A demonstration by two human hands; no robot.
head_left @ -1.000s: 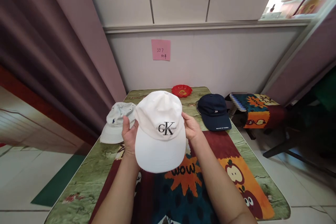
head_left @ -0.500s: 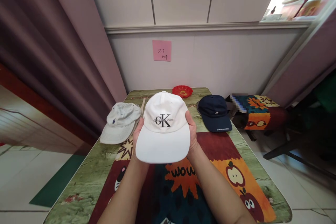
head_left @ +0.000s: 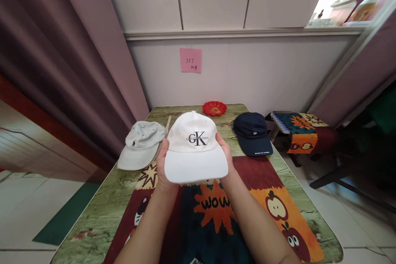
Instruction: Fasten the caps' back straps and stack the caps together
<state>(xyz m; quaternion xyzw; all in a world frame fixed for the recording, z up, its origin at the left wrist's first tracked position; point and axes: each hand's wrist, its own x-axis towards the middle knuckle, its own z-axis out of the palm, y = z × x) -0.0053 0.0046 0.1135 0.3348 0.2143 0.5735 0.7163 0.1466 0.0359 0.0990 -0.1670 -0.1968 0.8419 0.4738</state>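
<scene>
Between my two hands I hold a white baseball cap (head_left: pixel 192 132), its brim toward me and a black logo on its front. My left hand (head_left: pixel 163 165) grips the cap's left side, and my right hand (head_left: pixel 226 152) grips its right side; the fingers are partly hidden behind and under it. A light grey cap (head_left: pixel 142 144) with a small dark emblem lies on the table to the left. On the right a navy cap (head_left: pixel 253 134) with white lettering on its brim rests on the table.
The green wood-patterned table (head_left: pixel 102 206) carries a colourful cloth (head_left: pixel 216 214). A red scalloped dish (head_left: pixel 214 108) sits at its far edge. On the wall behind is a pink note (head_left: pixel 190 60). A cloth-covered stool (head_left: pixel 305 132) stands to the right, a purple curtain (head_left: pixel 83 49) hangs left.
The white cap has turned slightly to the right, and its brim has tipped up and away from me. Both hands still hold it. The other caps stay where they were.
</scene>
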